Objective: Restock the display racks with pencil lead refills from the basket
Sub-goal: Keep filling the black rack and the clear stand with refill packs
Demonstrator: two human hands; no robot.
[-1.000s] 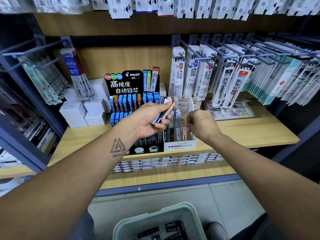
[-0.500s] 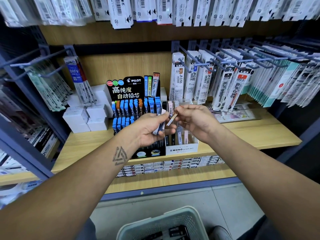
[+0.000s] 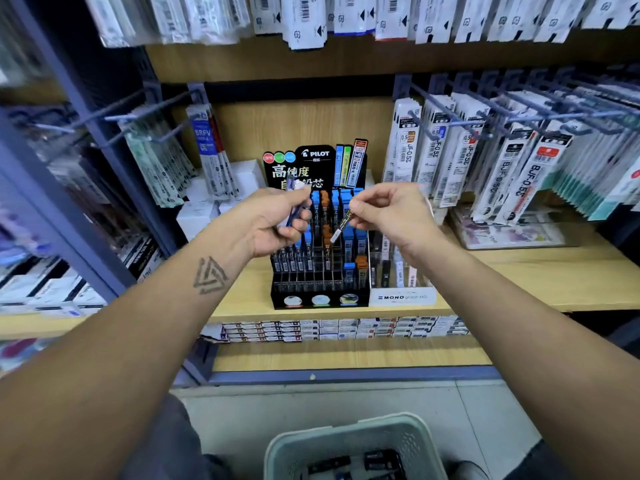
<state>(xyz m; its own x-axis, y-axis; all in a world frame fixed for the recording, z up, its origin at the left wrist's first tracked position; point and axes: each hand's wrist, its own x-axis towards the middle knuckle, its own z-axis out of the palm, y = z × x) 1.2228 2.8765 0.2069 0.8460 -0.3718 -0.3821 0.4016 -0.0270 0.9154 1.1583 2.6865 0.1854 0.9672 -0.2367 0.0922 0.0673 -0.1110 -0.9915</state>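
Black rack [image 3: 318, 271] sits just beyond both hands; right hand [image 3: 384, 213] pinches one refill [image 3: 343, 223], slanting down-left toward its slots; left hand [image 3: 277, 223] grips spare refills [image 3: 290, 216].

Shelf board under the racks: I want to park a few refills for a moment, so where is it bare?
The wooden shelf shows bare board right of the MONO rack, in front of the clear tray. A narrower bare strip lies left of the black Pilot rack, below the white boxes. The middle is crowded with both racks.
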